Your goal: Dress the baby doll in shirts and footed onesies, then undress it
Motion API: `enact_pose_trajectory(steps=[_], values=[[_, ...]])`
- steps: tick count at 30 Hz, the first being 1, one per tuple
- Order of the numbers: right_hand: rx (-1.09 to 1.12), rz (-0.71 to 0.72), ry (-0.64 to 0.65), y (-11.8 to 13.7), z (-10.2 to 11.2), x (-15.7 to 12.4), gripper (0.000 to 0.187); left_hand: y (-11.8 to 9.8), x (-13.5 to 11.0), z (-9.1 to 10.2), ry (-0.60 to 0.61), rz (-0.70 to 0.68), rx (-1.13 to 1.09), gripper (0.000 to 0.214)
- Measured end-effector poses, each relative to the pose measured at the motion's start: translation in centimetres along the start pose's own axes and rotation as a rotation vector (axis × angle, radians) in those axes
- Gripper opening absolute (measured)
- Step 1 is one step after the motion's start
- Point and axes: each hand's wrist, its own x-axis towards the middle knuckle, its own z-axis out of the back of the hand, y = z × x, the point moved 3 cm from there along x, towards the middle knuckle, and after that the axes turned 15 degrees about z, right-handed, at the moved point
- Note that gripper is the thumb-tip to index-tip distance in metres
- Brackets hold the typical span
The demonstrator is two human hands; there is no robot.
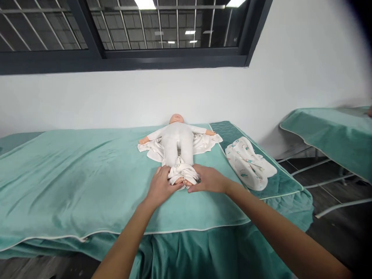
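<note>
A baby doll [178,133] in a white body lies on its back on the green bed, head towards the wall, arms spread. A white printed baby garment [182,170] is bunched round its ankles, with the toes showing at the near end. My left hand [161,185] is closed on the garment's left side, thumb towards the toes. On the opposite side my right hand [209,179] grips the bunched cloth, its fingertips partly hidden. More light cloth [203,143] is spread open under the doll's arms and back; whether it joins the bunched part I cannot tell.
A folded white printed cloth [247,162] lies to the right on a darker green quilted cover [286,186]. Another green-covered bed [334,135] with a metal frame stands at the far right. Behind are a white wall [122,100] and a dark-framed window [174,62].
</note>
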Motion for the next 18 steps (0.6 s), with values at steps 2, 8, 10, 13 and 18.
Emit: enact_pose_trajectory(steps=[2,8,10,13,18], values=[[-0.092,-0.037,-0.014,0.8,0.1,-0.2,0.041,-0.1,0.2,0.7,0.026,0.014,0.024,0.04],[0.05,-0.043,0.091,1.9,2.2,1.1,0.031,-1.4,-0.1,5.4,0.331,0.189,-0.09,0.041],[0.184,0.013,0.217,3.2,3.3,1.4,0.031,-2.5,-0.6,7.2,0.511,0.162,-0.179,0.04],[0.315,0.049,0.38,5.8,5.3,1.5,0.033,-4.1,-1.1,9.6,0.695,0.057,-0.242,0.034],[0.248,0.07,0.448,10.5,10.0,2.2,0.038,-4.4,1.8,14.9,0.269,-0.042,-0.129,0.012]])
